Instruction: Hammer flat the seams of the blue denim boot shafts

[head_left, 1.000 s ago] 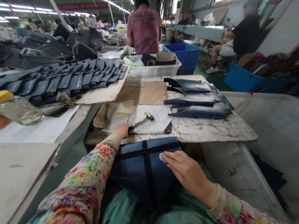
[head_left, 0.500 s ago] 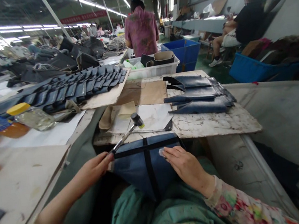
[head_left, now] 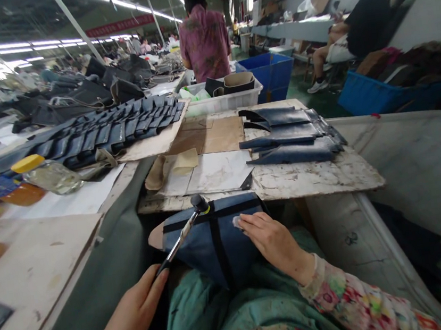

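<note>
My left hand (head_left: 150, 294) grips the dark handle end of a small hammer (head_left: 181, 236) with a metal shaft and a black head. The head is at the upper black strip of a blue leather piece (head_left: 193, 248); whether it touches cannot be told. Two black strips cross on this piece, which lies over my lap against the table's front edge. A tan end (head_left: 156, 238) sticks out at its left. My right hand (head_left: 276, 241) is closed at the piece's right side, fingers together on it. A small whitish bit (head_left: 236, 222) shows at the fingertips, its kind unclear.
Folded blue leather pieces (head_left: 293, 137) lie on the worn table board (head_left: 311, 180), beside white sheets (head_left: 221, 170). Many more overlap at left (head_left: 119, 126). A yellow-lidded jar (head_left: 51, 175) lies at left. Beyond stand a white bin (head_left: 236, 99), blue bins (head_left: 269, 76) and co-workers.
My left hand has moved down and left with the hammer. The hammer head has dropped toward the leather piece, uncovering its tan left end. My right hand stays nearly in place.
</note>
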### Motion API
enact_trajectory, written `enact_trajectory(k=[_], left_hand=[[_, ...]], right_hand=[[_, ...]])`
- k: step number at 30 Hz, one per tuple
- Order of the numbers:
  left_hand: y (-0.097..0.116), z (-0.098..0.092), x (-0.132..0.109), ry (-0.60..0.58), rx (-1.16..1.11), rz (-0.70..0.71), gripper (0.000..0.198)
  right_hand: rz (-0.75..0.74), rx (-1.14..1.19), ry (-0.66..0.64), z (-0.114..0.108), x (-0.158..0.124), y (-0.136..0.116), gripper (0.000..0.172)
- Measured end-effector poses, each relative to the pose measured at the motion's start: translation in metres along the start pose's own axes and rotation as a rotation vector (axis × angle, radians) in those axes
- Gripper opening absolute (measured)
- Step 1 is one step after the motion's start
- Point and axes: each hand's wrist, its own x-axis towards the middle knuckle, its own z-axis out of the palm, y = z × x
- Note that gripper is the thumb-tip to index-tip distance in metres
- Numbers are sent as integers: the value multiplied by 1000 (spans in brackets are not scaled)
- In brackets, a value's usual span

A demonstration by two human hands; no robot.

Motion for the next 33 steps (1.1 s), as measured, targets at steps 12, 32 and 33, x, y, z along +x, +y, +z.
enact_trajectory(k=[12,32,33], left_hand=[[5,9,-13,-36,7,38,37],[-6,0,-9,-5,88,-27,36],[-7,-1,-8,-9,84,-26,35]], right_hand=[[-8,-3,37,1,-2,1,33],[-22,-4,63,1,-3,3,31],[-23,-1,67,1,-3,3,31]])
